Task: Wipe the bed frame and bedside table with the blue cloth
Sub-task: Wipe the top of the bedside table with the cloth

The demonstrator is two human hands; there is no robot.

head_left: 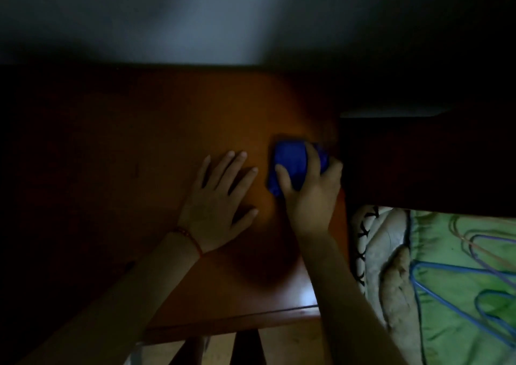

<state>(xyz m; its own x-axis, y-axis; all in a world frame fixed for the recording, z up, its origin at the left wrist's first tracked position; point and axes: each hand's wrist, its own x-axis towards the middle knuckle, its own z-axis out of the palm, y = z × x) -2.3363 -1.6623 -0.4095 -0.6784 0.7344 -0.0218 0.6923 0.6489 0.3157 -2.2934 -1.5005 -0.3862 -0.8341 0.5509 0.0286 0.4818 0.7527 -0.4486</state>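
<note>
right hand [310,188] presses blue cloth [290,166] near bedside table [195,118] right edge.

No readable text, label, brand or number shows anywhere.

The scene is very dim, with only a pool of warm light on the middle of the table [229,113]. Left of that pool the wood falls off into near black, and right of it a dark block of furniture shows almost no detail. Above the table's far edge the wall [195,15] carries a soft grey-blue glow, fading to darkness at both sides. A small bright glare sits at the table's near right corner, and a broad shadow lies on the wood just behind it, perhaps cast by the arms. The whole view is soft and grainy, and the far edge bows slightly.
</note>
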